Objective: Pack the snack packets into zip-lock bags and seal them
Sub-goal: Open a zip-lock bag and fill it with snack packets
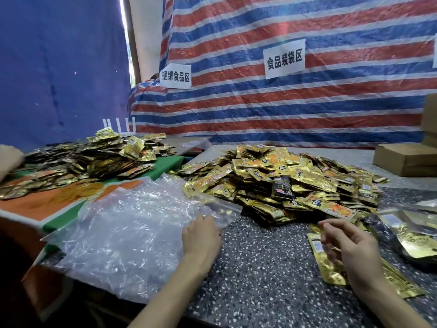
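Your left hand (201, 240) is pressing flat on clear zip-lock bags (132, 233); your right hand (347, 247), fingers loosely curled, is hovering over gold snack packets (283, 181) heaped on the bench (260, 268), below a sign (284, 59) reading 食品装袋区.

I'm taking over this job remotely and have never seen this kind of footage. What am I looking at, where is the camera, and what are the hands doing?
There is no machine here: a person works with bare hands, and the single picture comes from a wide-angle camera on their head, looking forward and down. The left hand rests on a heap of clear zip-lock bags. The right hand hovers, fingers loosely curled, above a few gold snack packets; it seems to hold nothing. On the speckled table lies a big pile of gold packets, with a second pile on a green and orange surface at left. Cardboard boxes sit at far right, and a striped tarp with paper signs hangs behind.
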`<state>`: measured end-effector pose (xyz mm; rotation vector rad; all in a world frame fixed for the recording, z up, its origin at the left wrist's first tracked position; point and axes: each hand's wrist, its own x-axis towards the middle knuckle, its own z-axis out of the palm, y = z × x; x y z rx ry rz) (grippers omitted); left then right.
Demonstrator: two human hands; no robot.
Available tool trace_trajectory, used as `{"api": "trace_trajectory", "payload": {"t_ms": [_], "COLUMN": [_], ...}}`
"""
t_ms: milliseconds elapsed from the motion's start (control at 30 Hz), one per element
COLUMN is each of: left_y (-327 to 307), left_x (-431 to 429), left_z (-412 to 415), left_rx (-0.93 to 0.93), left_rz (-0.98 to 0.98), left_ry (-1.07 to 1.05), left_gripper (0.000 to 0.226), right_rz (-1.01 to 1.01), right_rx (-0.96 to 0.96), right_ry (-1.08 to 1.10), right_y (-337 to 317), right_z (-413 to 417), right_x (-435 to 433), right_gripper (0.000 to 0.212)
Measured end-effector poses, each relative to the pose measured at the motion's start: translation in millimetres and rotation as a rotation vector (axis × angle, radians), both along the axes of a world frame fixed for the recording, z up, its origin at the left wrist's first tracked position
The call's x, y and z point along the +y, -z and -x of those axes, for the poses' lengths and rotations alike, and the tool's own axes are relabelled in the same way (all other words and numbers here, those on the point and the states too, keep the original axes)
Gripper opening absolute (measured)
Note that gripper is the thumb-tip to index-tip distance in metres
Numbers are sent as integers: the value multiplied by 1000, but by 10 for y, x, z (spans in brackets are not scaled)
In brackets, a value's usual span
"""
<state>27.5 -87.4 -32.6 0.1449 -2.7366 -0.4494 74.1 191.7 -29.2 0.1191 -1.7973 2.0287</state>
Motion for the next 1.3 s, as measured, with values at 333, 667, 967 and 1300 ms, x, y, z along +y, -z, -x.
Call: {"api": "trace_trajectory", "payload": {"t_ms": [333, 667, 967, 1300], "left_y": [-153, -401, -704, -76], "left_x": [-515, -510, 348, 875], "left_z": [-195, -240, -435, -270], "left_rx": [-237, 126, 717, 524], "left_rz": [255, 26, -121, -92], "left_ry": [-316, -234, 418, 1032], "left_gripper": [31, 13, 7, 19], "right_rz": [-272, -1480, -366, -67], "right_rx": [46, 107, -78, -274], "right_ry": [-82, -502, -237, -137], "right_y": [-12, 7, -186, -436], "right_z": [-63, 10, 154, 64], "right_x": [-142, -1366, -1273, -94], "right_gripper": [17, 51, 50, 14]}}
